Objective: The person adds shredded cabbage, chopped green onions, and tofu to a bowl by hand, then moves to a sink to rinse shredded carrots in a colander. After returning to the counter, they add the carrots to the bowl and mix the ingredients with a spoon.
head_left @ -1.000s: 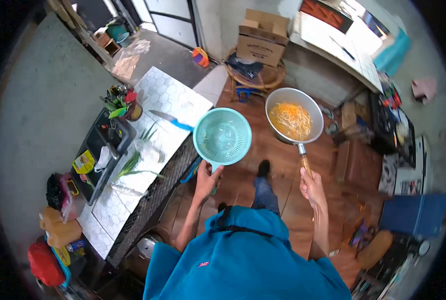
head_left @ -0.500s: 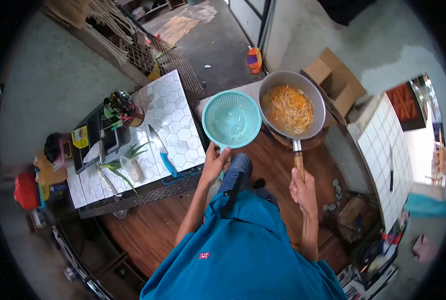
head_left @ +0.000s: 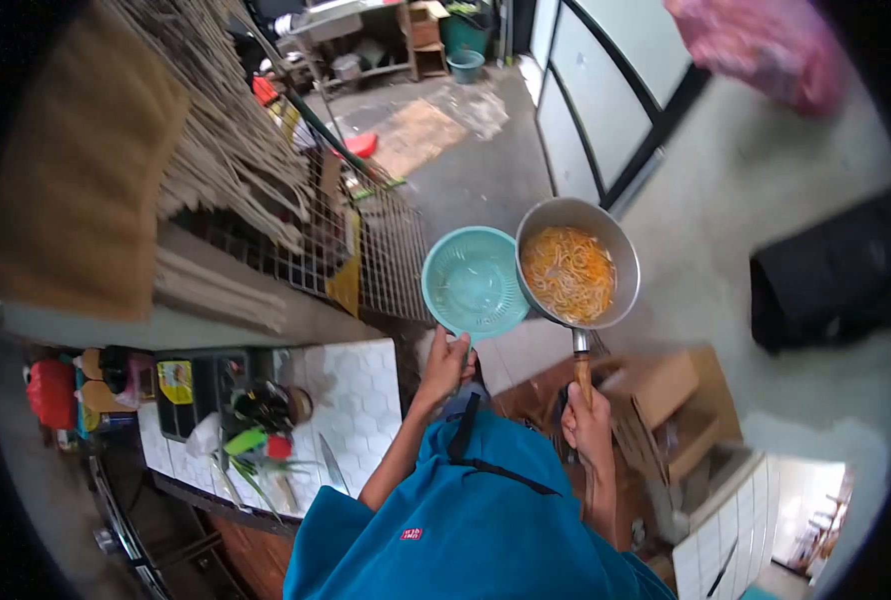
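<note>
Out in front of me, my left hand (head_left: 446, 372) grips the near edge of a turquoise plastic colander (head_left: 476, 285) with nothing in it. My right hand (head_left: 587, 425) is closed around the wooden handle of a grey saucepan (head_left: 621, 245). Noodles with orange shreds (head_left: 569, 275), in some liquid, lie inside the pan. The two vessels are side by side, and the pan's left rim overlaps the colander's right rim in this view. Both are held up over the floor near a doorway.
On the left, a tiled counter (head_left: 356, 375) bears a knife (head_left: 334, 463), green leaves and utensils. A wire rack (head_left: 391, 240) and hanging mop strands stand ahead left. Cardboard boxes (head_left: 681, 395) are at right. Beyond lies a grey floor (head_left: 466, 170) with a bucket (head_left: 466, 66).
I have moved forward toward the doorway, carrying the colander and saucepan along. The counter has slid back and lower in view, and more of the area beyond the doorway shows.
</note>
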A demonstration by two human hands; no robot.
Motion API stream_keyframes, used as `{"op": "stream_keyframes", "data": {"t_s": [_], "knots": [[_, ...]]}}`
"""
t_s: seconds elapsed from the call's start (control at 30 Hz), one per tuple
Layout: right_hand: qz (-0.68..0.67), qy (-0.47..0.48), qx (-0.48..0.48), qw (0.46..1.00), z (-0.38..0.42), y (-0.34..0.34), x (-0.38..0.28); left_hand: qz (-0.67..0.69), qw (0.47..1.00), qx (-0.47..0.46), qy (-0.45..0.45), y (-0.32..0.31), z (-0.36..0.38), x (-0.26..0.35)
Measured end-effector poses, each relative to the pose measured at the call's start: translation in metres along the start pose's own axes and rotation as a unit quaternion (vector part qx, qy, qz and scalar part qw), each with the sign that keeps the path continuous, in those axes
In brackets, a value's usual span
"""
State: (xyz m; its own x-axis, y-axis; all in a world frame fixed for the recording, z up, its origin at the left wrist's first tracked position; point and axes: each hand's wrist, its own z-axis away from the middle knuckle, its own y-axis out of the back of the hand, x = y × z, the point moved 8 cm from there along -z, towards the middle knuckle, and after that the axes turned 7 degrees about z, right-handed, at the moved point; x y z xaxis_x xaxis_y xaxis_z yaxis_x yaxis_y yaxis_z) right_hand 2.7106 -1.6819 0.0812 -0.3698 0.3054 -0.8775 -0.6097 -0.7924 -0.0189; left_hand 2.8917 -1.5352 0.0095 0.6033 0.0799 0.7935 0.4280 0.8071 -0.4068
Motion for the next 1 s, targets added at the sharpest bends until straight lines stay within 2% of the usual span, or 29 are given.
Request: {"op": "stream_keyframes", "data": {"t_s": [0.17, 0.3, 0.53, 0.67, 0.77, 1.0], "knots": [[0.018, 0.023, -0.035, 0.999, -0.127, -0.023, -0.083, 0.039, 0.999, 0.017, -0.028, 0.007, -0.106, 0.083], [0.043, 0.021, -0.078, 0.996, -0.243, -0.040, -0.135, 0.091, 0.994, 0.046, -0.036, 0.025, -0.208, 0.126], [0.120, 0.039, -0.160, 0.979, -0.446, -0.078, -0.232, 0.084, 0.982, 0.127, -0.112, 0.040, -0.367, 0.213], [0.178, 0.032, -0.234, 0.955, -0.552, -0.113, -0.300, 0.103, 0.967, 0.201, -0.116, 0.052, -0.446, 0.251], [0.199, 0.022, -0.245, 0.949, -0.641, -0.144, -0.341, 0.110, 0.963, 0.213, -0.126, 0.056, -0.510, 0.305], [0.208, 0.028, -0.280, 0.937, -0.826, -0.244, -0.428, 0.133, 0.956, 0.213, -0.152, 0.113, -0.690, 0.428]]}}
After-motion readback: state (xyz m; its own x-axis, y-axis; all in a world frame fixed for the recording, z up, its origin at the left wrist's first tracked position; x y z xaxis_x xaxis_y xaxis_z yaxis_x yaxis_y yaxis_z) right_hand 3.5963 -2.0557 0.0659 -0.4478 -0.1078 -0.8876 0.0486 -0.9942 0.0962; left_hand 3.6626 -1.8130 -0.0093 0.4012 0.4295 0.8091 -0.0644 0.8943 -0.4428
